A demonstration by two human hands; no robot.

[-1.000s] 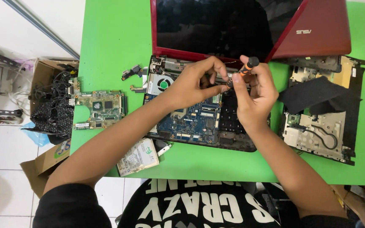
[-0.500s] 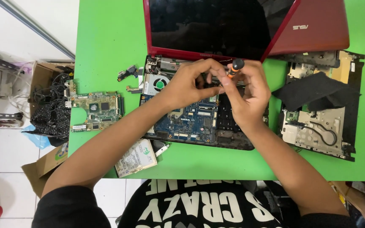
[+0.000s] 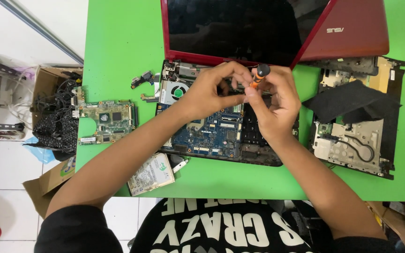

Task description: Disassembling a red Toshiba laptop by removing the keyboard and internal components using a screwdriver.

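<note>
Over the opened laptop base, the right hand grips an orange screwdriver; the left hand pinches near its tip. Keyboard cover already off, blue motherboard still seated.

Left hand fingers pinched, right hand grip curled closed

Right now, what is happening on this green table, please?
A person works over an opened red laptop whose blue circuit board is exposed. The right hand holds a small orange-and-black screwdriver above the board, and the left hand is close beside its tip. A separate green circuit board lies to the left, a hard drive sits at the table's near edge, and another dismantled laptop base lies to the right.
</note>
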